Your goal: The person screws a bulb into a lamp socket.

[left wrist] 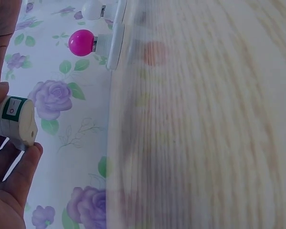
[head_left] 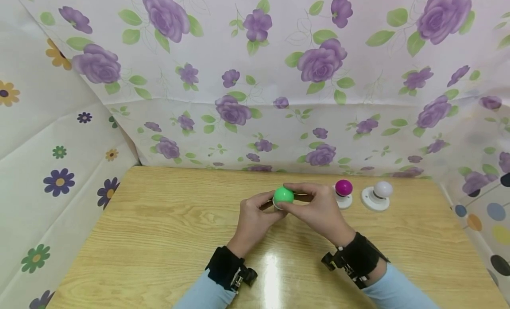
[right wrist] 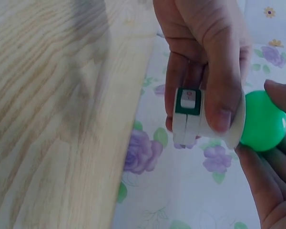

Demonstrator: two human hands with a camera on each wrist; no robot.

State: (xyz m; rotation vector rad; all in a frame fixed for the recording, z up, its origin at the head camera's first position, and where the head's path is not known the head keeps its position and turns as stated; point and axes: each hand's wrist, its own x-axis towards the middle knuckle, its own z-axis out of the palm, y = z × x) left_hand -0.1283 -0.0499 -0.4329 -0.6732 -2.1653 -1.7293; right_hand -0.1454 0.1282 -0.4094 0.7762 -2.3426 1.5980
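Observation:
A green bulb (head_left: 283,195) sits on a white lamp holder (right wrist: 193,128) that carries a small rocker switch (right wrist: 188,98) on a green patch. My left hand (head_left: 253,218) grips the holder, its thumb pressed along the white body in the right wrist view. With thumb and fingers my right hand (head_left: 322,208) pinches the green bulb from the other side. Both hands keep the piece raised above the wooden table (head_left: 171,220). In the left wrist view the holder (left wrist: 12,121) shows its switch and flat end, while the bulb is out of sight.
Right of my hands, near the table's back edge, a magenta bulb (head_left: 344,187) stands in a round white base. Beside it is a white bulb (head_left: 383,189) in a similar base (head_left: 375,204). Flowered sheeting (head_left: 279,123) hangs behind the table.

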